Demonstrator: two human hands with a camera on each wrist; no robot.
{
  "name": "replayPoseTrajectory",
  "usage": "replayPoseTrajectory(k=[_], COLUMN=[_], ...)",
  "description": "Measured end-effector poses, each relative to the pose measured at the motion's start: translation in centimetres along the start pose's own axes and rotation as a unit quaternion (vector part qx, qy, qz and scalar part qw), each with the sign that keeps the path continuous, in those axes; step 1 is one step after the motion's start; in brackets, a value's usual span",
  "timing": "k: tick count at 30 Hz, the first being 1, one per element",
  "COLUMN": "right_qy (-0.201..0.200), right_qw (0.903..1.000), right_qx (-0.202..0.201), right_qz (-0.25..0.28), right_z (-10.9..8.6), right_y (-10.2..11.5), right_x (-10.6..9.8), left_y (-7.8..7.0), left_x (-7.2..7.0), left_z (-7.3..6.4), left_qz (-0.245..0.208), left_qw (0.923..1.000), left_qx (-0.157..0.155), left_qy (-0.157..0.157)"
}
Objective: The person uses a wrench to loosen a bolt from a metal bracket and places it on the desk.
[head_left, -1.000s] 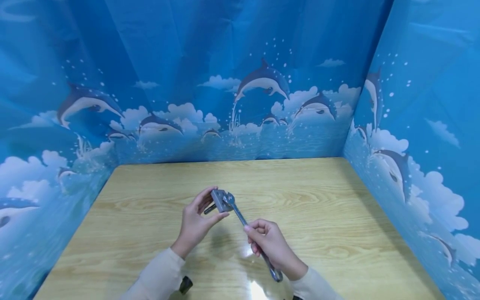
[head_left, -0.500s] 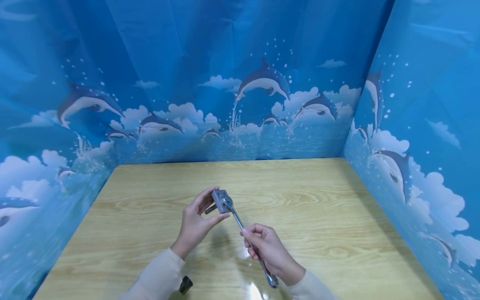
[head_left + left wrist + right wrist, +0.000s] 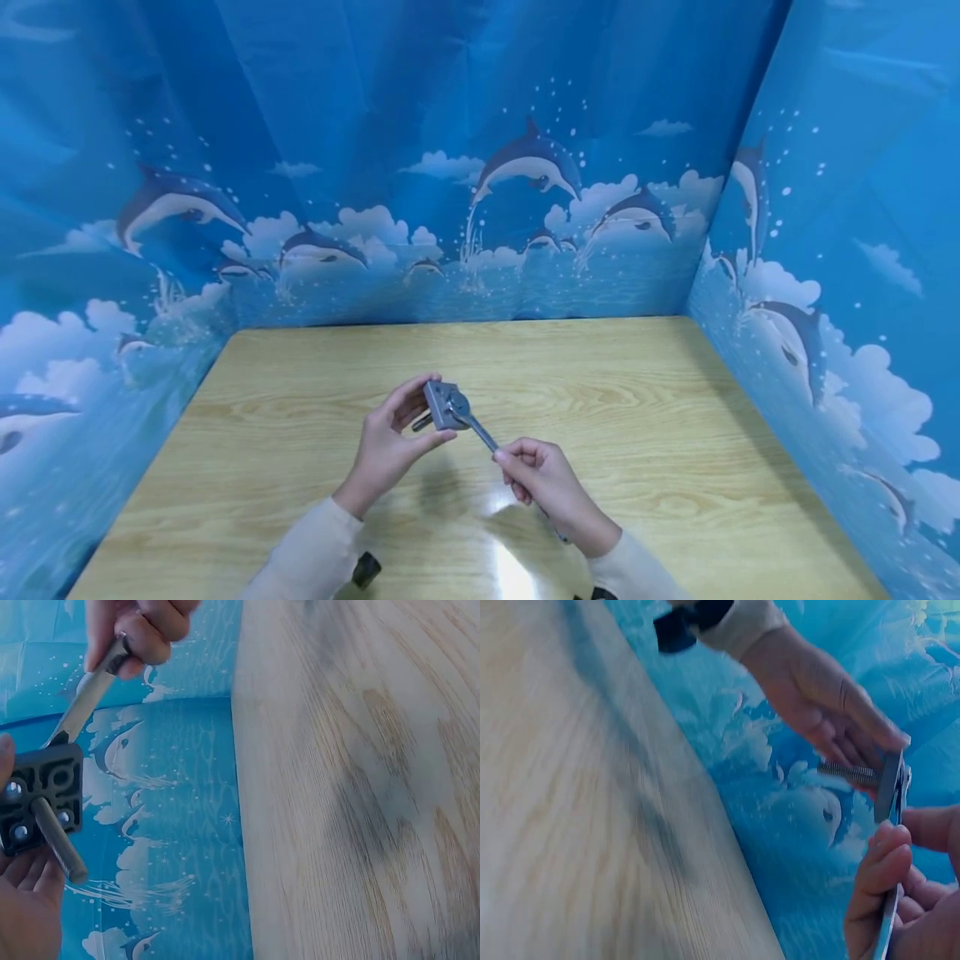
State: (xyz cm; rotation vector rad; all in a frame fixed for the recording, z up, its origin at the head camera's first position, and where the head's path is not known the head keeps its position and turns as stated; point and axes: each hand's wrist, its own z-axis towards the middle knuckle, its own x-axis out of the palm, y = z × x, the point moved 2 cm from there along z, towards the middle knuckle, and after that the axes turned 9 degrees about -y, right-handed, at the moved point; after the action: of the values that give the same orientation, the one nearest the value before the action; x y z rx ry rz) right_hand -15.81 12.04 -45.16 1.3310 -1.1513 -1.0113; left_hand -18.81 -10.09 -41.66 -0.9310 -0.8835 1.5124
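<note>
My left hand (image 3: 384,450) grips a grey square metal plate (image 3: 437,402) by its edges, thumb below and fingers above. From the plate's back juts a threaded rod (image 3: 847,772). In the left wrist view, the plate's dark ribbed underside (image 3: 46,760) shows several shiny bolt ends beside the rod (image 3: 60,844). A silver wrench (image 3: 483,433) slants from my right hand (image 3: 551,483), pinched between thumb and fingers. Its head meets the plate's front face; exactly what it sits on is too small to tell. Both hands hold these things above the table.
The wood-grain table (image 3: 300,367) stretches below the hands. Blue dolphin-printed sheets (image 3: 360,150) stand along its back and sides. A black device (image 3: 366,571) is at the left sleeve.
The wrench handle first dipped slightly left, then swung right and up with my right hand. Its head shifted on the plate's face. The left hand and plate stay nearly still.
</note>
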Motion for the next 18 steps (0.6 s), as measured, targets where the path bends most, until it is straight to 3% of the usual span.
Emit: replayPoseTrajectory(k=[3, 9, 18], right_qy=[0.006, 0.075, 0.151], right_qw=[0.9989, 0.9880, 0.9704], right_qx=[-0.032, -0.108, -0.103], right_qz=[-0.035, -0.080, -0.158], right_z=[0.9, 3.1, 7.1], right_y=[-0.1, 0.1, 1.3], right_x=[-1.1, -3.2, -5.1], left_y=[0.0, -0.4, -0.7], left_x=[-0.2, -0.3, -0.2], left_z=[-0.1, -0.2, -0.5], left_qz=[-0.024, -0.071, -0.112], left_qw=[0.9995, 0.9952, 0.9837], left_qx=[-0.009, -0.032, -0.069], left_qy=[0.019, 0.060, 0.122])
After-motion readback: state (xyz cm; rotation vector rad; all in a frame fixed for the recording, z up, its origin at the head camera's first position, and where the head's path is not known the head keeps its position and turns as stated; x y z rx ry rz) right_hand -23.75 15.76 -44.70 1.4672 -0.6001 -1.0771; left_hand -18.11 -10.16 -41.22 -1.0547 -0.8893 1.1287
